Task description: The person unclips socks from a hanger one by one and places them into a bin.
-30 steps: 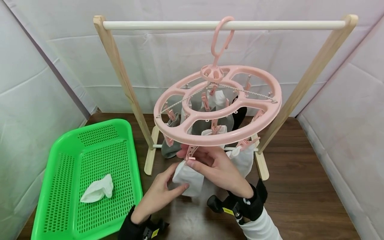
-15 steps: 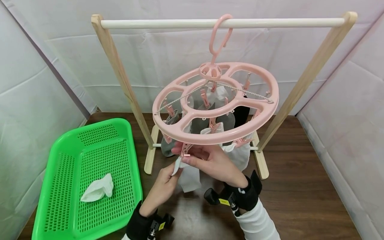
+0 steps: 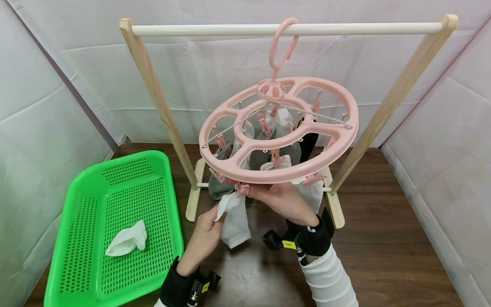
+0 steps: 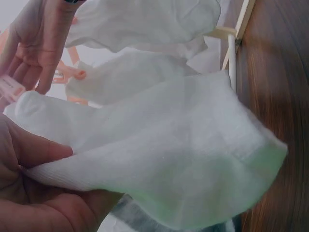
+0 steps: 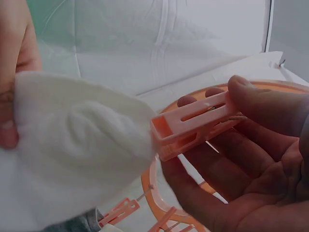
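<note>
Low in the middle of the head view, the white sock (image 3: 235, 218) hangs with its long axis running down toward the worktop (image 3: 383, 238). The left hand (image 3: 205, 236) pinches its upper edge from the lower left. The clip (image 5: 193, 126) sits just to the upper right of that edge, touching it, squeezed between thumb and fingers of the right hand (image 3: 281, 200) under the pink round hanger (image 3: 337, 147).

White fabric walls (image 3: 46, 106), dark wooden floor (image 3: 383, 238)
</note>
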`<control>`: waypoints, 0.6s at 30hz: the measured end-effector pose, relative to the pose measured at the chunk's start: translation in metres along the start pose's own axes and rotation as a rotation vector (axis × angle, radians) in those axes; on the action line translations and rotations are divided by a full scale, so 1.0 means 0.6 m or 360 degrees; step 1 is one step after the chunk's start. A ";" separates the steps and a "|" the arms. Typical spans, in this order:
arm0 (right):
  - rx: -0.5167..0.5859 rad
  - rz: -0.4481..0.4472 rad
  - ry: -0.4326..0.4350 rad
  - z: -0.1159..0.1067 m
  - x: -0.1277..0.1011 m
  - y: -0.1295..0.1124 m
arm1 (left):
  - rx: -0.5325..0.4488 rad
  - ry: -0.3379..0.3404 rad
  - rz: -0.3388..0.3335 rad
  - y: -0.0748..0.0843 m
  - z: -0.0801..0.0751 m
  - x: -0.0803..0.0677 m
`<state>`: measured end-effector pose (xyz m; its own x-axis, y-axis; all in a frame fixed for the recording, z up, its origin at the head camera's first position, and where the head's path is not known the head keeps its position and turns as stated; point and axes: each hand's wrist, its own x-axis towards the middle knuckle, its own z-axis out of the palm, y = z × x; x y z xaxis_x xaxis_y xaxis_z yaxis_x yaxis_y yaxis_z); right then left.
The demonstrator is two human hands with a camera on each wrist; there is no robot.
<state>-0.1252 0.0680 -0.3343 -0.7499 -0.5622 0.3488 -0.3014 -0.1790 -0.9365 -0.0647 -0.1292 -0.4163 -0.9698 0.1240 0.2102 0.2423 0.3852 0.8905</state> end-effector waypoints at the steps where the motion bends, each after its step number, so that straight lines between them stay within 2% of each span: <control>1: -0.0006 0.0008 0.0025 -0.002 -0.001 0.000 | 0.0024 0.0017 0.0005 0.000 -0.003 -0.001; 10: 0.0008 -0.0006 0.0017 -0.013 0.002 0.006 | 0.0142 0.0182 0.0124 0.014 -0.041 -0.014; 15: -0.0072 0.0020 -0.0007 -0.019 0.001 0.006 | 0.0122 0.0263 0.0185 0.030 -0.081 -0.028; 18: -0.0131 0.0044 -0.0009 -0.023 -0.001 0.007 | 0.0174 0.0306 0.0214 0.038 -0.110 -0.036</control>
<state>-0.1341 0.0786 -0.3382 -0.7553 -0.5705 0.3226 -0.3284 -0.0966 -0.9396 -0.0400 -0.1836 -0.3736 -0.9138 0.0088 0.4060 0.3611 0.4747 0.8026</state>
